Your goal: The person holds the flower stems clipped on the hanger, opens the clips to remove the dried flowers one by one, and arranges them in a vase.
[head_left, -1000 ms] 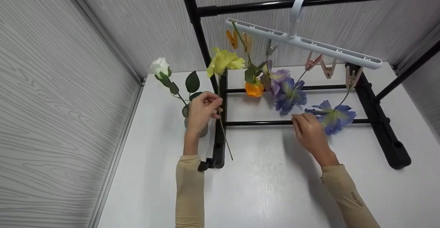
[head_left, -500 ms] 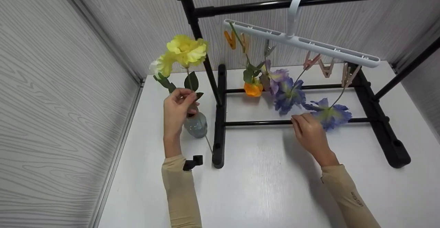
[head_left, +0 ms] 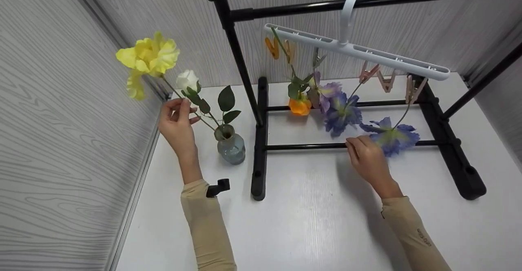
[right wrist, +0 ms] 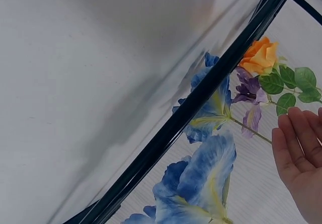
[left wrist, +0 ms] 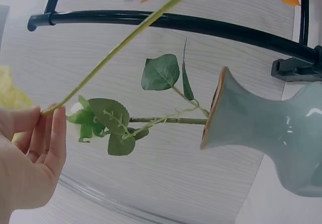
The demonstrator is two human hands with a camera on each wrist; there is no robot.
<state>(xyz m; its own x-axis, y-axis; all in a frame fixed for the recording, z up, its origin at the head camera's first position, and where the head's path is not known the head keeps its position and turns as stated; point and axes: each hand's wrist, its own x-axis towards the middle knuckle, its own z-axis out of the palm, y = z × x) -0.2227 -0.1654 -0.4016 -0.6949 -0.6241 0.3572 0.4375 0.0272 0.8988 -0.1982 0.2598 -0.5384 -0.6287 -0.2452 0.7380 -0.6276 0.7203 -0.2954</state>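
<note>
My left hand (head_left: 177,124) pinches the stem of a yellow artificial flower (head_left: 149,56), its bloom up at the left. In the left wrist view the bare lower end of the stem (left wrist: 118,48) points away from the hand, apart from the vase. Beside it stands a blue-grey glazed vase (head_left: 231,148) with a white rose (head_left: 187,80) and green leaves (head_left: 226,98) in it. My right hand (head_left: 369,161) holds nothing, its fingers relaxed, close to a blue flower (head_left: 392,137) hanging upside down.
A black rack (head_left: 259,161) carries a white hanger (head_left: 355,50) with clothespins. An orange rose (head_left: 299,106), a purple flower (head_left: 328,91) and another blue flower (head_left: 342,114) hang from it. A wall (head_left: 73,140) rises at the left.
My left hand has carried the yellow flower leftward from the rack, past the vase, and its bloom now leans left. The right hand has stayed in place.
</note>
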